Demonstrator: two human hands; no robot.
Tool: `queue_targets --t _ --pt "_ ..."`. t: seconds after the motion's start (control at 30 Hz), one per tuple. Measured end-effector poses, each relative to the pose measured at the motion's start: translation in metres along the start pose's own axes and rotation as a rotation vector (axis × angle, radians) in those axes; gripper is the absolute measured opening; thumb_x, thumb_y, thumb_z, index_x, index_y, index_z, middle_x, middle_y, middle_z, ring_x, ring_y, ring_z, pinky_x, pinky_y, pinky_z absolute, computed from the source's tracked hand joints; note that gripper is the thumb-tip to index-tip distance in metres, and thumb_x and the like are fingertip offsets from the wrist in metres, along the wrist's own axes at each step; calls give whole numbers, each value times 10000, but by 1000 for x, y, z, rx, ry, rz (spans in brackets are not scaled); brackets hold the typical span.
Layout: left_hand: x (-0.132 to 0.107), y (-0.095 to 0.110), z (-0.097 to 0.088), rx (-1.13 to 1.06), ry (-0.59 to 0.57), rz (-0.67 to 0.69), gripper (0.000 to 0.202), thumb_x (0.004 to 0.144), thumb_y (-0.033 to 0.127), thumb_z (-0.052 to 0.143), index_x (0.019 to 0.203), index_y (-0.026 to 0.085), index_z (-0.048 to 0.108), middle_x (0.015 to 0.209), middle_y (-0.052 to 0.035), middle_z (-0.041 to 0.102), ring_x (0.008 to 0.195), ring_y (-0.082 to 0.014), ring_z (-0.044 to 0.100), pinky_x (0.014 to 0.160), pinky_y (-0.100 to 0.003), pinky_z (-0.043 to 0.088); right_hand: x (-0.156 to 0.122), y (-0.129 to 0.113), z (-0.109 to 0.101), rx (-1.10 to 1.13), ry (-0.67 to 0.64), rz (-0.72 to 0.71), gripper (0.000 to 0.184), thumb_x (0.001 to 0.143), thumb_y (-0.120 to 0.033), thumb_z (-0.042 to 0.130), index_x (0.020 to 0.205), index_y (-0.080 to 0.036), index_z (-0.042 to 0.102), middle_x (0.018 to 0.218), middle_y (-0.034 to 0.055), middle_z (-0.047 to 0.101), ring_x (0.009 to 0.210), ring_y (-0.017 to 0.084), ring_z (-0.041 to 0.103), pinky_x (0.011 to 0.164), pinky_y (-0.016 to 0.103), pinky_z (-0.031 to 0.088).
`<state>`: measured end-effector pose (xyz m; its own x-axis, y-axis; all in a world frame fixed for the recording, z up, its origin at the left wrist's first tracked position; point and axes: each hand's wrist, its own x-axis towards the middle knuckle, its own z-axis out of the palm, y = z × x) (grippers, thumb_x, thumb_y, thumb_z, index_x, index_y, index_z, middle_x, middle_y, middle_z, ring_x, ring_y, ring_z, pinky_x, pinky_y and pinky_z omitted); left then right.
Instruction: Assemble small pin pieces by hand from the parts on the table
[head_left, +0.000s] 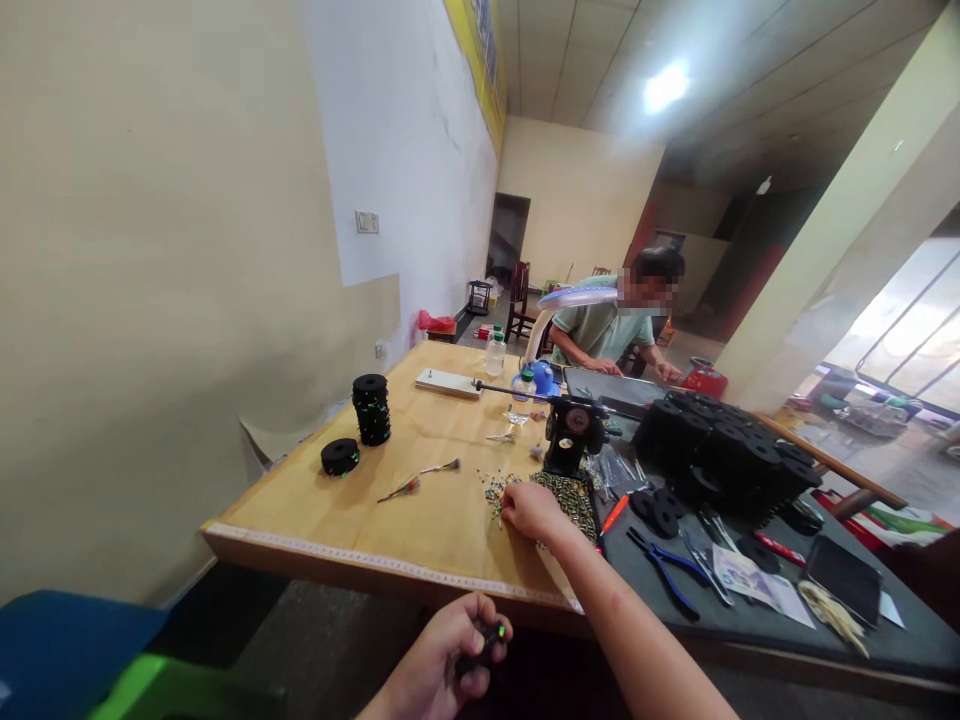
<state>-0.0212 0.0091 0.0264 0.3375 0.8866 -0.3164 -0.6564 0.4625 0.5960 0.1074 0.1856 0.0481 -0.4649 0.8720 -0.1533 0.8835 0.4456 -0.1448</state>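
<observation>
My left hand [442, 650] is closed around a black foam spool [480, 645], low in front of the table edge. One bright green bead or pin head shows on the spool. My right hand [534, 510] reaches onto the wooden table [315, 515]. Its fingertips are pinched together at a scatter of tiny coloured beads or pins [493, 490]; what they hold is too small to make out. Beside that hand lies a patterned black-and-yellow mat or heap of small pieces [574, 500], partly hidden by my wrist.
Black spools with green specks [371, 410] stand stacked at left. A clamp-like black vise [574, 430] stands behind my right hand. Blue pliers [667, 570], an orange-handled tool [615, 513] and many black spools [720, 450] lie right. Across the table sits another person [600, 335].
</observation>
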Motion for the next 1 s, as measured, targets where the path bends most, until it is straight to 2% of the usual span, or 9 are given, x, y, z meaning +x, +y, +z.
queue_targets --t 0.17,0.37,0.57,0.67,0.8,0.87,0.93,1.0 --pt "0 0 -1 -14 2 8 203 505 112 566 701 154 597 761 -53 647 648 -117 487 474 -197 146 -4 1 1 26 48 -9 218 925 -345 579 980 -150 662 1018 53 696 947 202 651 871 418 500" --pt "0 1 0 -11 24 3 206 497 118 568 698 154 595 762 -49 650 648 -113 491 475 -193 152 -12 7 3 104 139 6 127 865 -222 589 885 -190 711 952 72 753 912 215 672 757 278 442" --pt "-1 2 1 7 36 16 197 512 132 568 705 161 591 762 -38 640 657 -115 492 483 -194 172 -31 9 1 249 228 -19 109 847 -219 590 826 -198 695 875 56 753 832 197 667 681 239 401" --pt "-1 2 2 23 66 43 194 515 140 568 707 166 571 771 -36 633 672 -121 490 487 -198 182 -53 5 0 353 261 -50 139 877 -218 545 808 -190 663 793 28 734 734 163 648 640 223 406" --pt "0 0 2 80 88 129 207 520 122 555 720 175 543 796 -30 623 692 -126 476 491 -209 199 -98 -10 9 497 295 -83 208 917 -238 463 772 -182 602 744 22 690 687 153 615 624 223 433" --pt "1 -4 2 110 98 188 204 530 116 552 724 179 538 786 -14 610 658 -116 449 492 -215 211 -122 -20 18 743 373 -99 199 908 -282 483 764 -187 582 738 31 666 684 169 599 611 241 446" --pt "2 -7 3 139 109 238 198 547 111 557 728 184 529 764 5 599 609 -103 415 492 -218 219 -142 -31 28 967 373 -108 244 927 -360 468 771 -196 560 813 50 667 649 164 587 536 236 435" --pt "1 -9 6 164 112 264 200 560 98 562 732 189 516 756 12 603 594 -101 420 492 -219 230 -156 -42 36 1106 377 -81 278 931 -418 468 778 -200 550 753 34 638 574 147 555 498 230 430"
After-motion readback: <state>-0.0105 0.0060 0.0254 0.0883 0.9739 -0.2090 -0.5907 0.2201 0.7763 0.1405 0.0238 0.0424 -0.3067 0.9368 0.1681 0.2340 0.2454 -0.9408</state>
